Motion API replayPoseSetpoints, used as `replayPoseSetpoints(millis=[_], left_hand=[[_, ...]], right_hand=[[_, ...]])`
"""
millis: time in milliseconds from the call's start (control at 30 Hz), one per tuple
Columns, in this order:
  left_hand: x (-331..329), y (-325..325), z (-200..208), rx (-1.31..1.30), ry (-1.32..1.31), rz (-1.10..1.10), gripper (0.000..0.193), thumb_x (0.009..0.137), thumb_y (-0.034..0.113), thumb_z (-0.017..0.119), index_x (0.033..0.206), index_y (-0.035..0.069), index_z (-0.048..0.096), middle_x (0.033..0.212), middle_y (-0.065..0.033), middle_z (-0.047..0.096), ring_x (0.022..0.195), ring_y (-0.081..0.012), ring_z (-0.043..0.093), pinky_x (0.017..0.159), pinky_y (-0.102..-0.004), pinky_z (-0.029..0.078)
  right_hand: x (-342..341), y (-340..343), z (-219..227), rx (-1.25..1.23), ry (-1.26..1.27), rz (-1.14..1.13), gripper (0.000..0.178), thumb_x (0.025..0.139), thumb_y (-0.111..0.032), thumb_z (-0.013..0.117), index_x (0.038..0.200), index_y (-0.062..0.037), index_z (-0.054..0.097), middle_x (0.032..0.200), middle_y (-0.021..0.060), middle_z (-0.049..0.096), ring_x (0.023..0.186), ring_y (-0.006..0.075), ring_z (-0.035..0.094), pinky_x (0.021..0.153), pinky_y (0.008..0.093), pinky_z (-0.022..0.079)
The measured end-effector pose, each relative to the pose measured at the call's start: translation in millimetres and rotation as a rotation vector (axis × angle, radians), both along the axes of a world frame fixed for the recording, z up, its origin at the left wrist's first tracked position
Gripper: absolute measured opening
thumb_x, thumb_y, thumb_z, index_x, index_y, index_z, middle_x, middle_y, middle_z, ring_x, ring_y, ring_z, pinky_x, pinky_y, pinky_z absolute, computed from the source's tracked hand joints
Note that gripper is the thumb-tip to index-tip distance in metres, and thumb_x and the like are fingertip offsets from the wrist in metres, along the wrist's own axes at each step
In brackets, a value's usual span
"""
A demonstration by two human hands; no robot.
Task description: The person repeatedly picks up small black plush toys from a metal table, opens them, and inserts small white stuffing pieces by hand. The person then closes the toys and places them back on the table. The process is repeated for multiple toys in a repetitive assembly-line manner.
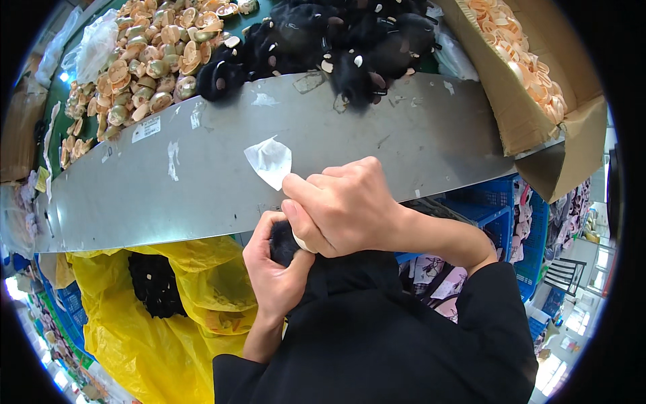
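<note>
Close to my body, just off the near edge of the metal table, my left hand (pixel 277 275) is wrapped round a small black furry plush piece (pixel 283 243). My right hand (pixel 346 209) is closed like a fist right against it, with the thumb and fingers bent together. Between the two hands shows a pale, cream-coloured edge (pixel 304 245); most of it is hidden by my fingers, and I cannot tell what my right hand grips. Beyond my right fingertips, a white scrap of thin sheet (pixel 270 161) lies on the table.
A grey metal table (pixel 222 175) curves across. On its far side lie a heap of peach and gold plastic shells (pixel 158 67) and black plush pieces (pixel 303 40). A cardboard box (pixel 521 111) of peach plastic parts stands right. Below are a yellow bag (pixel 111 323) and blue crates (pixel 494 219).
</note>
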State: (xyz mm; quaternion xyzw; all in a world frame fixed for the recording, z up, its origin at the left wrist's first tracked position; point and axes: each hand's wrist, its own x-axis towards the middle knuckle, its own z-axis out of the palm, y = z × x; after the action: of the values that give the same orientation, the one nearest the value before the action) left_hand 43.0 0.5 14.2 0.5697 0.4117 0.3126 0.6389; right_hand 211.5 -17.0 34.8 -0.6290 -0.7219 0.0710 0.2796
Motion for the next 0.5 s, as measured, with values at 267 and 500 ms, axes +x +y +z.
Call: replayPoseSetpoints(millis=[267,500], left_hand=[[18,-12,0,0.359,0.026,0.030,0.032,0.076,0.007,0.082,0.099,0.002,0.060,0.079,-0.0016,0.061,0.068,-0.0114,0.056,0.066,-0.0257,0.048],[13,-14,-5,0.361,0.005,0.170,0.045,0.073,0.004,0.084,0.103,0.005,0.050,0.101,-0.0110,0.066,0.093,-0.0176,0.063,0.086,-0.0298,0.048]], right_hand=[[-3,-2,-2,0.142,0.521,-0.013,0.024,0.090,-0.015,0.055,0.070,-0.0034,0.059,0.061,0.0104,0.050,0.047,0.0272,0.050,0.046,0.0370,0.040],[-15,7,3,0.276,0.761,0.088,0.030,0.093,-0.010,0.051,0.064,-0.0028,0.053,0.058,0.0072,0.047,0.045,0.0239,0.041,0.045,0.0350,0.033]])
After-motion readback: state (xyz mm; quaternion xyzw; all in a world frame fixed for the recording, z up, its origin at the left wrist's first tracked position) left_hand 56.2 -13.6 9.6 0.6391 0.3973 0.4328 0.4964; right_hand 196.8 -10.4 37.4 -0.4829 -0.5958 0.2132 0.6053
